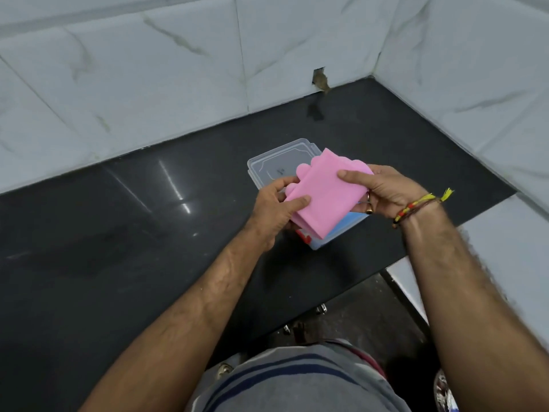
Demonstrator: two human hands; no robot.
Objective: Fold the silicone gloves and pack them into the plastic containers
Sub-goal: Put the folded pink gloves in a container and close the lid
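A person stands at a black counter (pixel 118 233) with both bare forearms reaching forward. Between the hands is a folded pink glove (pixel 325 191), held above a plastic container (pixel 329 237) that sits on the counter near the middle of the view. The glove is doubled over into a thick flat pad, with its rounded fingertips sticking out at the 10 o'clock edge.

The left hand (pixel 274 208) grips the glove's 8 o'clock corner, thumb pressed on top and fingers curled underneath. The right hand (pixel 386 191) holds the glove's 3 o'clock side, thumb laid flat across the top face and fingers wrapped below. A band of coloured threads (pixel 416 208) circles the right wrist, with a yellow tassel at its 2 o'clock end.

A clear lid (pixel 276 166) lies just beyond the glove at 11 o'clock, partly hidden by it. Blue and red show inside the container below the glove, but what they are cannot be told.

White marble-look tiles (pixel 148 84) line the wall behind the counter and at 2 o'clock. A grey striped shirt (pixel 297 382) fills the view at 6 o'clock.
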